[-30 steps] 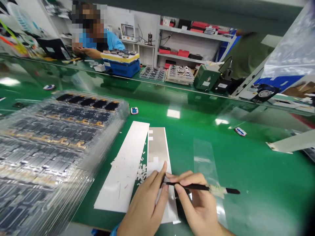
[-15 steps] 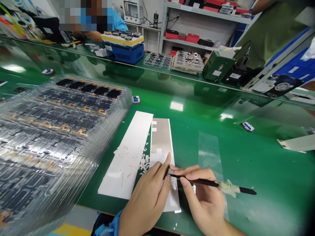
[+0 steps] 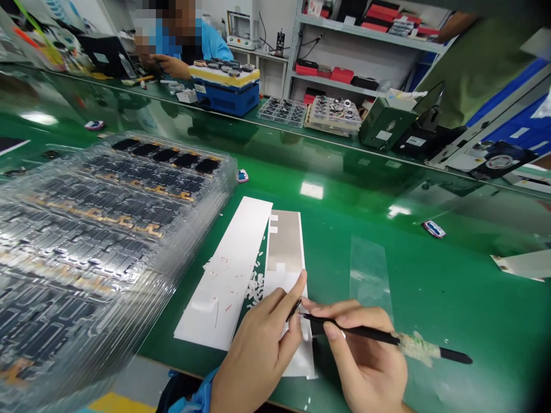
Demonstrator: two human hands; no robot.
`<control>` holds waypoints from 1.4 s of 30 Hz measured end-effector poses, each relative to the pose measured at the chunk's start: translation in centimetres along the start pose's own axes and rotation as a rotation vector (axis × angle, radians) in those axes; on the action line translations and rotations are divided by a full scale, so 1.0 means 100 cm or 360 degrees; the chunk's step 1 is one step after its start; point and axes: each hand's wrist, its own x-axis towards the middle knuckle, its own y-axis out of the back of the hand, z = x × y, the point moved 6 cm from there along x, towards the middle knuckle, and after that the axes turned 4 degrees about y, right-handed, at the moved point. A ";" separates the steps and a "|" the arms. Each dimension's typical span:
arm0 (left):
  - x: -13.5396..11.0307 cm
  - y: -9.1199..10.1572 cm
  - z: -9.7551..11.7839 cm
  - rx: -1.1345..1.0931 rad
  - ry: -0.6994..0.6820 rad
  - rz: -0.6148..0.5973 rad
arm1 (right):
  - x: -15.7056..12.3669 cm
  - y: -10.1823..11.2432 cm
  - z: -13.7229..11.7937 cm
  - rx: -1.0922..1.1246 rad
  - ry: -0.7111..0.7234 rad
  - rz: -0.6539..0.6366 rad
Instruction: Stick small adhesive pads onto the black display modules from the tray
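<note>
My left hand (image 3: 262, 338) is closed, pinching a small dark flat part (image 3: 294, 310) seen nearly edge-on between thumb and fingers. In my right hand (image 3: 365, 350) lie black tweezers (image 3: 370, 334), wrapped in pale tape towards their rear end. Their tip points left, close to the dark part; whether it touches cannot be made out. Below my hands lies a white-edged sheet (image 3: 286, 246) with a greyish-beige area and a few small white labels. A longer white sheet (image 3: 224, 275) lies to its left, dotted with tiny scraps. White snippets (image 3: 255, 287) are scattered between the two sheets.
Stacked clear plastic trays (image 3: 172, 189) holding dark screens fill the left of the green table (image 3: 430, 304). A clear film (image 3: 369, 269) lies on the right. Beyond are a blue box (image 3: 228, 96), parts trays (image 3: 333, 115), shelving (image 3: 370, 27) and a co-worker in blue (image 3: 215, 43).
The camera view has shifted slightly, so the scene sits lower and further right. My right hand and the tweezers have moved right, their tip a little back from my left fingers.
</note>
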 end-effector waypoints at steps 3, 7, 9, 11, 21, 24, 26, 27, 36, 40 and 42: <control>0.000 0.000 0.000 0.0016 -0.0014 0.0015 | 0.001 -0.001 0.001 -0.0031 -0.0003 -0.0027; 0.001 -0.001 -0.002 0.0008 -0.0008 0.0008 | 0.001 -0.001 0.002 -0.0079 0.0005 -0.0029; 0.001 -0.001 -0.002 0.0003 -0.0009 -0.0001 | 0.001 0.000 0.002 -0.0117 -0.0005 0.0001; 0.001 -0.002 -0.003 -0.0006 -0.0008 -0.0011 | 0.000 0.000 0.002 -0.0128 -0.0021 0.0015; 0.003 -0.002 -0.003 0.0005 0.0050 -0.0034 | -0.002 -0.002 0.003 -0.0114 -0.0053 -0.0003; 0.000 -0.001 -0.002 -0.0041 0.0061 -0.0033 | 0.001 0.001 0.004 -0.0102 -0.0056 -0.0015; -0.003 0.002 -0.002 -0.0128 0.0113 -0.0004 | 0.007 0.008 0.004 -0.0117 -0.0037 0.0020; -0.005 0.003 -0.002 -0.0179 0.0164 0.0024 | 0.010 0.012 0.004 -0.0159 -0.0023 0.0023; 0.001 0.012 -0.013 -0.0672 0.0223 0.0173 | 0.039 -0.027 0.019 -0.0685 -0.0224 -0.0947; 0.005 0.026 -0.013 -0.0543 0.0105 0.0397 | 0.099 0.001 0.054 -0.1085 -0.0188 -0.0687; 0.005 0.035 -0.009 -0.0424 -0.0016 0.0518 | 0.138 0.029 0.076 -0.1206 -0.0199 -0.0539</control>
